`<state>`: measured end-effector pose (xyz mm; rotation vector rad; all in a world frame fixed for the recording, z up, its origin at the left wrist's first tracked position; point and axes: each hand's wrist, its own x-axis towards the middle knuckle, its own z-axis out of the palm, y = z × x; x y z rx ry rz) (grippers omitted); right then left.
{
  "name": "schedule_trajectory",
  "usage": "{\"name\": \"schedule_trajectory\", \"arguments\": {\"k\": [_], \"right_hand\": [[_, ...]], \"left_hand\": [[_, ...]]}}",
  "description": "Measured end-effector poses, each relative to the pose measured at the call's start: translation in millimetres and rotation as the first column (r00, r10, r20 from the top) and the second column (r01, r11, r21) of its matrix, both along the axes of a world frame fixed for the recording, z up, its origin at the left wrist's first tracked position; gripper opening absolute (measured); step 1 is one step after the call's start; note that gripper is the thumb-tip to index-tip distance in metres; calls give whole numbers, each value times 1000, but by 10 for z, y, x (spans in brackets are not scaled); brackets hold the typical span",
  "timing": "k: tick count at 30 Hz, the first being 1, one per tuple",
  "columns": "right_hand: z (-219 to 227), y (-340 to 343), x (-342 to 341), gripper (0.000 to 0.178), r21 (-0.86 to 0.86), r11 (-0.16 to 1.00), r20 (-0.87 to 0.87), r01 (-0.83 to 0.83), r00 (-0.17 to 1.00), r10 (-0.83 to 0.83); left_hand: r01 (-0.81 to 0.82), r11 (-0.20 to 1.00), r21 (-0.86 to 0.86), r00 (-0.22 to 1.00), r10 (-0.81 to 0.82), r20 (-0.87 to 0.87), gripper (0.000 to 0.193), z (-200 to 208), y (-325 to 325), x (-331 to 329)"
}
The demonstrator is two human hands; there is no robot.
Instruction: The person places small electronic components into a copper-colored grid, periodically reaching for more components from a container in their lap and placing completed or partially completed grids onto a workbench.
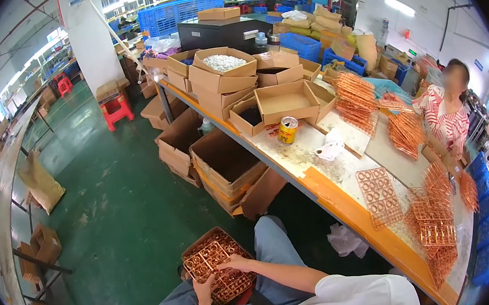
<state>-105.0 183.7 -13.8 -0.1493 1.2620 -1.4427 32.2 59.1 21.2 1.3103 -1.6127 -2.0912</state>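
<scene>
While the left hand point(204, 288) grasps the near edge of a copper-coloured lattice point(207, 261), the right hand point(238, 263) lays its fingers on the right part of the same sheet; whether they pinch it or merely press, I cannot tell. That lattice, with round rings set in its grid, is tilted over an open carton point(190, 247) in the person's lap, where more coppery pieces fill the inside, too small and tangled to count. Judging by this, the sheet in hand is at most partly dealt with, and plenty seems left: a single flat lattice point(379, 195) lies on the bench point(341, 169), a heaped pile point(435, 219) sits near its end, and a tall stack point(353, 96) rises farther back. Around these are a yellow can point(287, 130), a crumpled white plastic bag point(331, 145) and a shallow cardboard tray point(286, 104), while a co-worker point(444, 109) is across the bench. Large open boxes point(228, 157) crowd the floor beside the bench, and the bench's orange edge stands between the lap and those sheets, but nothing seems to block the hands themselves.
</scene>
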Motion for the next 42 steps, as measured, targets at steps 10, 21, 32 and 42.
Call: {"name": "schedule_trajectory", "arguments": {"k": [10, 21, 32, 42], "right_hand": [[-75, -14, -25, 18, -22, 1000, 120, 9, 993, -7], [-353, -35, -68, 22, 145, 989, 34, 16, 999, -22], [-101, 0, -108, 14, 109, 971, -18, -211, 977, 214], [-126, -41, -156, 45, 22, 988, -106, -150, 983, 152]], "left_hand": [[-23, 987, 156, 999, 18, 33, 9, -580, -215, 88], [-10, 938, 345, 997, -19, 81, 22, -526, -201, 68], [93, 841, 533, 982, 10, -188, 43, -428, -346, 177], [-33, 913, 407, 977, 115, -178, 18, -548, -361, 182]]}}
